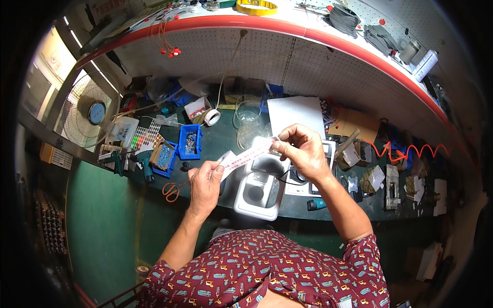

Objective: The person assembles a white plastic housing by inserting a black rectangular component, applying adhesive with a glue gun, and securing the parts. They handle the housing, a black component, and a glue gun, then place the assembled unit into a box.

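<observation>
Left hand (204, 187) pinching one end and right hand (304, 150) the other, I hold the strip (240, 160) stretched between my fingers, seemingly to keep it flat and stop it curling. Under it, between my hands, the white casing (272, 212) rests on the bench (295, 206), within easy reach of both. Scissors (171, 193) lie just left of my left hand, loops outward, handy for grabbing. Beyond that hand, a blue bin (191, 156) keeps small parts together; past it sits a tape roll (212, 117). Farther left, the fan (96, 113) probably cools me.
</observation>
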Motion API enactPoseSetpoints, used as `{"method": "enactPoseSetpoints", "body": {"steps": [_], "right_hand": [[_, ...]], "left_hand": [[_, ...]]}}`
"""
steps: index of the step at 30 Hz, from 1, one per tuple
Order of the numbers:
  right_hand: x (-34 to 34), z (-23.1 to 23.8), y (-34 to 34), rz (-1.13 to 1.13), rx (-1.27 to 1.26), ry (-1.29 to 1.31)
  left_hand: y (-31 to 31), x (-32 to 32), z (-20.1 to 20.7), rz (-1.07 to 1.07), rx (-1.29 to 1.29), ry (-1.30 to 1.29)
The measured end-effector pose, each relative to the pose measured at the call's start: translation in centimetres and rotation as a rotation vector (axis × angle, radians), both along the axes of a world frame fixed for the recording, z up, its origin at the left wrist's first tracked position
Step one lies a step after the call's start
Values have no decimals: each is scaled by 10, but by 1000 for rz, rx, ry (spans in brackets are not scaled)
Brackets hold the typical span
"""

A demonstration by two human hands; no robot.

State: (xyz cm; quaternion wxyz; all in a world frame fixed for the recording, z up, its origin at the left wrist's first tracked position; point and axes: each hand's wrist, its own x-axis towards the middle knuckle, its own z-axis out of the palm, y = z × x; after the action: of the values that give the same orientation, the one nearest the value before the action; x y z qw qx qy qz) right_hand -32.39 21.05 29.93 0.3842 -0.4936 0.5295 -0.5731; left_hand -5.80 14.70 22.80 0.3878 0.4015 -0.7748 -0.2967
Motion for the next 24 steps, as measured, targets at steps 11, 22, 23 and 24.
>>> {"method": "enactPoseSetpoints", "body": {"steps": [11, 22, 23, 24], "right_hand": [[-52, -2, 17, -248, 20, -227], [-6, -64, 25, -401, 154, -546], [-5, -67, 27, -419, 151, -542], [-3, -67, 28, -449, 139, -525]], "left_hand": [[-91, 59, -147, 294, 111, -257], [-47, -53, -21, -357, 1065, 552], [-50, -56, -23, -365, 1051, 529], [-53, -59, -26, -373, 1036, 506]]}}
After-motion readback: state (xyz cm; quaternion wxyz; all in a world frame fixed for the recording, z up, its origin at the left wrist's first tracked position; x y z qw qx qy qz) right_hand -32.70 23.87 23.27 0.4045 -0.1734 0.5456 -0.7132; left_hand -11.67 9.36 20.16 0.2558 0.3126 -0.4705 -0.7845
